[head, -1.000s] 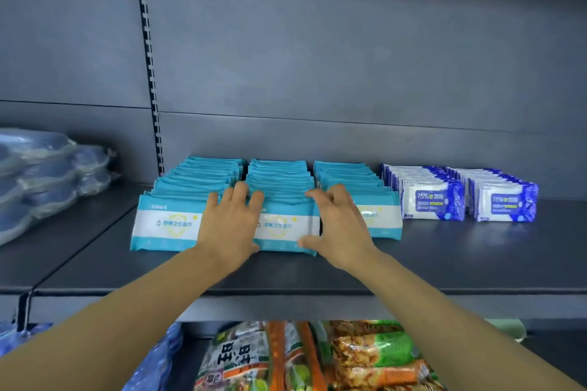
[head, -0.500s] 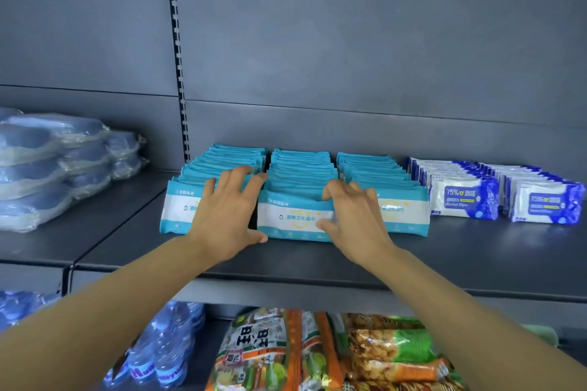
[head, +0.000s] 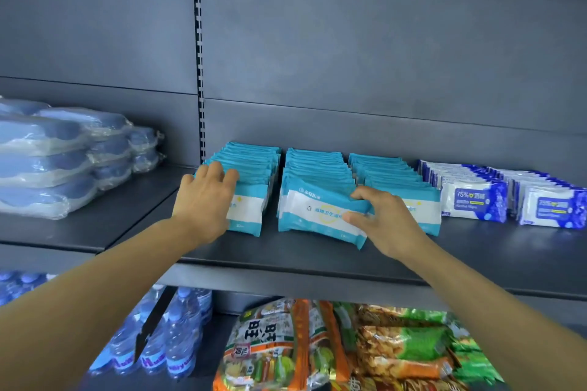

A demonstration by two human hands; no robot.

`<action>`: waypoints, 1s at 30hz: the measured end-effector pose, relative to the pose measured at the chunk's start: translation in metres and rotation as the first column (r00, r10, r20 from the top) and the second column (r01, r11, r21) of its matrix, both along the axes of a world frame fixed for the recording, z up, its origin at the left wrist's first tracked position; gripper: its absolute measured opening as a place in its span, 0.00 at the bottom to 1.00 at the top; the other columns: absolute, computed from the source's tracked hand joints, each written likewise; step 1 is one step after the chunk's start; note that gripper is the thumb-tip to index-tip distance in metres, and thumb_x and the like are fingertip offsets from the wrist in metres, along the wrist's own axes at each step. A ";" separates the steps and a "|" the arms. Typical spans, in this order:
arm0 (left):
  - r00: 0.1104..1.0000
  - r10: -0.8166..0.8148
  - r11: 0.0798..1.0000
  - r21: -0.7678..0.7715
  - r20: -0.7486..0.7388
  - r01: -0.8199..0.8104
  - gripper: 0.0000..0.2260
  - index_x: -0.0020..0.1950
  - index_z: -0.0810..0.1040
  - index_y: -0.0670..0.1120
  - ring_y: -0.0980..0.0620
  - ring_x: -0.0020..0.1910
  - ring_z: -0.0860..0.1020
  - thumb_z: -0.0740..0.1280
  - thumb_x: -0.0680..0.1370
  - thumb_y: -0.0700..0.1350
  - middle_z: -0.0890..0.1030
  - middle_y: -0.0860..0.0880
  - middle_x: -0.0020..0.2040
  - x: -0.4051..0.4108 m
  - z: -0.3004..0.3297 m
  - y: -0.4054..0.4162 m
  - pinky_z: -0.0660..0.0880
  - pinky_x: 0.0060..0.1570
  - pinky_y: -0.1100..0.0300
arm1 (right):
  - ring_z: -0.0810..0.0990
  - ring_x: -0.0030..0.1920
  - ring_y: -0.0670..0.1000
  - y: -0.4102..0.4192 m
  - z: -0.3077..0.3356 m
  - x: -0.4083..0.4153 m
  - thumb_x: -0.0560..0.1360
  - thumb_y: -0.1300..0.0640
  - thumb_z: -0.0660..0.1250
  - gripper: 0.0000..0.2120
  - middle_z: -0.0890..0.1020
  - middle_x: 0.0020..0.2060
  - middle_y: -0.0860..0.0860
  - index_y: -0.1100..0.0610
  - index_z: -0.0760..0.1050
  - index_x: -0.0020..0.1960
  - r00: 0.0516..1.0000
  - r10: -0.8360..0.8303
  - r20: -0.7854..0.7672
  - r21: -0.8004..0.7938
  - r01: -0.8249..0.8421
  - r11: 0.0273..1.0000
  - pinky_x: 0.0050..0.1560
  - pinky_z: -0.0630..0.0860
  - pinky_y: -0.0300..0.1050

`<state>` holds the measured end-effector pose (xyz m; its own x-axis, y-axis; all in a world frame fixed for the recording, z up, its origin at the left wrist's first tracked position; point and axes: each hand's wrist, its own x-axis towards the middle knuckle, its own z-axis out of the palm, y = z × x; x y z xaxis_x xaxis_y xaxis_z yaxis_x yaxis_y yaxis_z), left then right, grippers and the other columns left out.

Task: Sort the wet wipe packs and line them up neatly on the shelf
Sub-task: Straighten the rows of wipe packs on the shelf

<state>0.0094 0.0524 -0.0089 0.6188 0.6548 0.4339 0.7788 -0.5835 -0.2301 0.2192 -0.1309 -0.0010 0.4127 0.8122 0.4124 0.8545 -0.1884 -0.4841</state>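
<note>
Three rows of teal-and-white wet wipe packs stand on the grey shelf [head: 317, 257]: a left row [head: 254, 168], a middle row [head: 317, 165] and a right row [head: 390, 174]. My left hand [head: 205, 200] lies flat over the front packs of the left row, fingers spread. My right hand [head: 384, 219] pinches the right end of the middle row's front teal pack [head: 317, 216], which is tilted forward off its row. To the right stand two rows of blue-and-white wipe packs [head: 476, 200], [head: 552, 209].
Stacked clear-wrapped blue packages [head: 57, 162] fill the neighbouring shelf on the left. A slotted upright [head: 199, 73] divides the shelf bays. Below are water bottles [head: 171, 336] and snack bags [head: 333, 349]. The shelf's front strip lies bare.
My left hand slid left onto the left row. My right hand closed on the middle row's front pack and tipped it forward. The camera view shifted right and closer.
</note>
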 end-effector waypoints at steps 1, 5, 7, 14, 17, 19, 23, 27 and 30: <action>1.000 0.014 0.999 0.042 -0.020 -0.013 0.29 0.67 0.63 0.49 0.47 0.60 0.67 0.72 0.70 0.52 0.67 0.48 0.61 -0.001 0.001 -0.001 0.67 0.56 0.55 | 0.72 0.44 0.47 -0.006 0.001 0.003 0.76 0.56 0.68 0.07 0.75 0.48 0.47 0.54 0.74 0.53 1.000 -0.001 -0.011 0.009 0.002 1.000 0.38 0.67 0.23; 0.997 0.048 0.989 0.145 -0.064 -0.038 0.17 0.62 0.70 0.50 0.47 0.59 0.67 0.66 0.74 0.47 0.72 0.50 0.58 -0.004 0.009 -0.007 0.64 0.54 0.55 | 0.75 0.45 0.48 -0.032 0.002 0.023 0.75 0.57 0.68 0.04 0.79 0.49 0.49 0.53 0.74 0.49 0.999 -0.031 -0.036 0.003 0.031 1.000 0.39 0.70 0.33; 0.994 0.039 0.989 0.146 -0.105 -0.023 0.15 0.60 0.69 0.51 0.50 0.58 0.71 0.63 0.74 0.43 0.76 0.54 0.55 -0.004 0.014 -0.015 0.63 0.55 0.55 | 0.76 0.46 0.48 -0.043 0.004 0.036 0.76 0.58 0.68 0.05 0.79 0.50 0.49 0.52 0.73 0.49 0.998 -0.058 -0.037 0.006 0.058 0.998 0.38 0.70 0.33; 0.980 -0.196 0.979 0.046 -0.019 0.197 0.19 0.64 0.65 0.50 0.48 0.58 0.75 0.60 0.74 0.36 0.76 0.52 0.58 0.034 0.031 -0.067 0.64 0.57 0.53 | 0.74 0.48 0.50 -0.073 0.019 0.086 0.77 0.60 0.67 0.11 0.76 0.54 0.50 0.56 0.74 0.58 0.987 -0.142 -0.080 0.005 0.143 0.990 0.42 0.68 0.37; 0.961 -0.276 0.961 0.011 -0.022 0.276 0.18 0.63 0.65 0.49 0.46 0.58 0.74 0.59 0.75 0.36 0.75 0.50 0.58 0.066 0.036 -0.096 0.64 0.55 0.54 | 0.74 0.48 0.50 -0.074 0.018 0.110 0.76 0.60 0.67 0.09 0.76 0.54 0.51 0.54 0.73 0.56 0.983 -0.148 -0.110 -0.035 0.145 0.989 0.39 0.68 0.37; 0.949 -0.311 0.950 -0.043 -0.042 0.309 0.19 0.64 0.65 0.48 0.45 0.57 0.74 0.59 0.76 0.35 0.75 0.49 0.58 0.088 0.036 -0.113 0.64 0.55 0.54 | 0.74 0.47 0.50 -0.070 0.013 0.122 0.75 0.61 0.68 0.08 0.76 0.54 0.52 0.53 0.72 0.52 0.986 -0.127 -0.112 -0.050 0.122 0.991 0.36 0.68 0.34; 0.938 -0.342 0.936 -0.105 -0.049 0.336 0.19 0.64 0.63 0.49 0.46 0.53 0.73 0.61 0.76 0.36 0.77 0.49 0.55 0.120 0.033 -0.132 0.64 0.51 0.53 | 0.75 0.49 0.51 -0.058 0.002 0.135 0.73 0.61 0.70 0.10 0.78 0.54 0.53 0.57 0.74 0.53 0.991 -0.122 -0.055 0.002 0.122 0.993 0.43 0.72 0.34; 0.938 -0.346 0.931 -0.139 -0.032 0.339 0.19 0.64 0.63 0.48 0.48 0.47 0.69 0.60 0.77 0.35 0.76 0.49 0.50 0.143 0.035 -0.144 0.62 0.49 0.55 | 0.74 0.48 0.50 -0.053 -0.006 0.143 0.70 0.55 0.74 0.19 0.75 0.52 0.50 0.56 0.68 0.55 0.978 -0.204 0.049 0.064 0.201 0.977 0.46 0.74 0.46; 0.941 -0.336 0.930 -0.169 -0.034 0.326 0.19 0.65 0.64 0.48 0.49 0.48 0.67 0.61 0.76 0.34 0.77 0.48 0.51 0.161 0.035 -0.148 0.59 0.48 0.56 | 0.71 0.47 0.49 -0.052 -0.007 0.149 0.68 0.54 0.76 0.24 0.73 0.51 0.51 0.55 0.64 0.55 0.976 -0.192 0.102 0.077 0.185 0.980 0.43 0.70 0.44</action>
<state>0.1702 -0.0957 0.0257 0.8341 0.4654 0.2962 0.5227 -0.8384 -0.1544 0.3679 -0.1826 -0.0085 0.5055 0.6933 0.5136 0.8548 -0.3213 -0.4076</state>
